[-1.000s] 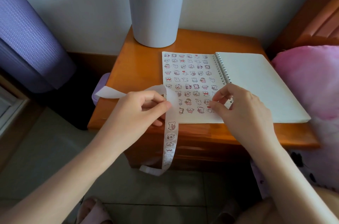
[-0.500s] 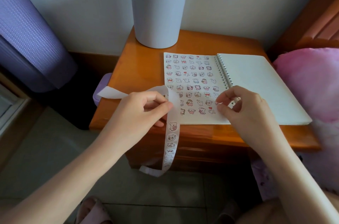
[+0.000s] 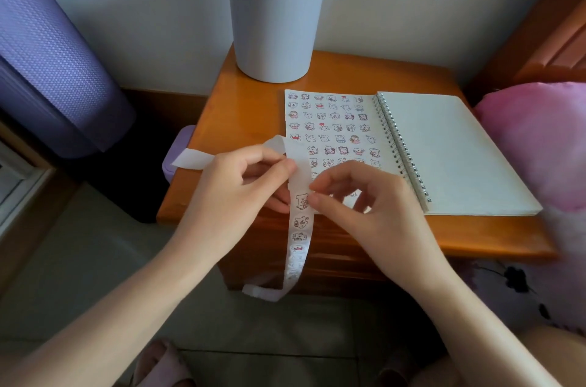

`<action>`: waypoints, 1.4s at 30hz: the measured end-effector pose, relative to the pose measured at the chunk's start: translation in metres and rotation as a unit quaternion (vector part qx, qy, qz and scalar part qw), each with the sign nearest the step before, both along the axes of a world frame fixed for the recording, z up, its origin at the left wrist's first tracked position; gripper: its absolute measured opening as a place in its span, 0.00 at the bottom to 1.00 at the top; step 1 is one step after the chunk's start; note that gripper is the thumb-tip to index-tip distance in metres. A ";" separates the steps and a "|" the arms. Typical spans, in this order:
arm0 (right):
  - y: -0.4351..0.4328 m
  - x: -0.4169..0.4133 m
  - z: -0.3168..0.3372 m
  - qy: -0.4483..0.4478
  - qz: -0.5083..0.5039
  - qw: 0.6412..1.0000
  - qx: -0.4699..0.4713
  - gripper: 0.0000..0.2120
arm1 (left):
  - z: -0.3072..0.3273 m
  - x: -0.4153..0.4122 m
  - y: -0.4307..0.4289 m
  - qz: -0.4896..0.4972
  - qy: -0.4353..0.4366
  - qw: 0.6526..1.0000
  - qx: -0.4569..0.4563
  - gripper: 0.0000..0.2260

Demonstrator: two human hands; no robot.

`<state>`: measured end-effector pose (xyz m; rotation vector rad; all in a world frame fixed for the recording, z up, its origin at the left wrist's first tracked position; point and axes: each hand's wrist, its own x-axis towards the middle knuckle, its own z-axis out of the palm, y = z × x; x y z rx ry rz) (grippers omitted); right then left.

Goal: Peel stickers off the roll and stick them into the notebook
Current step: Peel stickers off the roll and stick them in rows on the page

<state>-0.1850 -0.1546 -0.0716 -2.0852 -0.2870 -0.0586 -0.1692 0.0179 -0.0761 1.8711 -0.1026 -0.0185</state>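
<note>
A spiral notebook point(image 3: 450, 148) lies open on the wooden nightstand point(image 3: 253, 107). Its left page carries several rows of small cartoon stickers; the right page is blank. A white sticker strip point(image 3: 299, 228) hangs over the nightstand's front edge toward the floor, its bare end trailing off to the left. My left hand point(image 3: 241, 193) pinches the strip near its top. My right hand point(image 3: 358, 206) has thumb and forefinger at the edge of the topmost sticker on the strip, just right of my left fingers, and it hides the lower part of the left page.
A grey bin point(image 3: 274, 22) stands at the back of the nightstand. A purple rolled mat point(image 3: 54, 53) leans at the left, a small purple container point(image 3: 177, 152) sits beside the nightstand, and pink bedding point(image 3: 539, 139) lies to the right. Tiled floor below.
My right hand has left the notebook's left page and moved left to the strip, where its fingertips now meet the top sticker. My left hand keeps its hold.
</note>
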 end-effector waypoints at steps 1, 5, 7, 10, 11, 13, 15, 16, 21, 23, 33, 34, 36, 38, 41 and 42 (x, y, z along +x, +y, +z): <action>0.000 0.000 0.000 0.002 -0.002 1.000 0.012 0.04 | 0.001 -0.001 0.000 -0.001 0.003 1.000 -0.010 0.04; 0.000 0.000 0.001 0.001 -0.009 0.999 0.038 0.04 | 0.002 -0.002 -0.002 -0.010 0.018 0.999 -0.042 0.08; -0.001 0.000 0.002 0.001 -0.019 0.999 0.048 0.04 | 0.003 -0.003 -0.003 -0.021 0.033 0.998 -0.047 0.13; -0.003 0.001 0.001 -0.007 -0.034 0.998 0.050 0.05 | 0.004 -0.005 -0.004 -0.054 0.045 0.997 -0.042 0.13; -0.003 0.002 0.001 -0.009 -0.037 0.998 0.050 0.05 | 0.004 -0.005 -0.005 -0.061 0.043 0.997 -0.035 0.11; -0.004 0.003 0.002 -0.011 -0.038 0.998 0.042 0.05 | 0.004 -0.004 -0.005 -0.064 0.038 0.997 -0.026 0.08; -0.004 0.004 0.002 -0.011 -0.034 0.999 0.037 0.04 | 0.003 -0.004 -0.004 -0.064 0.031 0.997 -0.021 0.06; -0.005 0.004 0.002 -0.009 -0.032 0.999 0.040 0.04 | 0.003 -0.004 -0.004 -0.064 0.026 0.997 -0.019 0.05; -0.005 0.004 0.002 -0.008 -0.031 0.998 0.054 0.03 | 0.003 -0.004 -0.004 -0.061 0.019 0.998 -0.017 0.05; -0.005 0.005 0.002 -0.012 -0.029 0.998 0.045 0.03 | 0.003 -0.004 -0.004 -0.063 0.020 0.998 -0.017 0.05; -0.004 0.004 0.002 -0.037 -0.021 0.999 -0.017 0.03 | 0.001 -0.004 -0.005 -0.059 0.008 0.998 -0.013 0.05; -0.004 0.004 0.002 -0.041 -0.024 0.998 -0.032 0.03 | 0.000 -0.004 -0.005 -0.056 0.006 0.998 -0.013 0.04; -0.004 0.005 0.000 -0.050 -0.030 0.997 -0.054 0.03 | -0.001 -0.003 -0.006 -0.049 0.009 0.999 -0.012 0.04; -0.004 0.005 -0.001 -0.062 -0.036 0.995 -0.067 0.03 | 0.000 -0.002 -0.006 -0.044 0.021 0.999 -0.019 0.03; -0.004 0.003 0.002 -0.072 -0.035 0.996 -0.049 0.03 | 0.000 0.000 -0.005 -0.037 0.039 0.998 -0.025 0.04; -0.005 0.003 0.005 -0.068 -0.033 0.997 -0.033 0.02 | 0.000 0.000 -0.004 -0.035 0.042 0.998 -0.026 0.04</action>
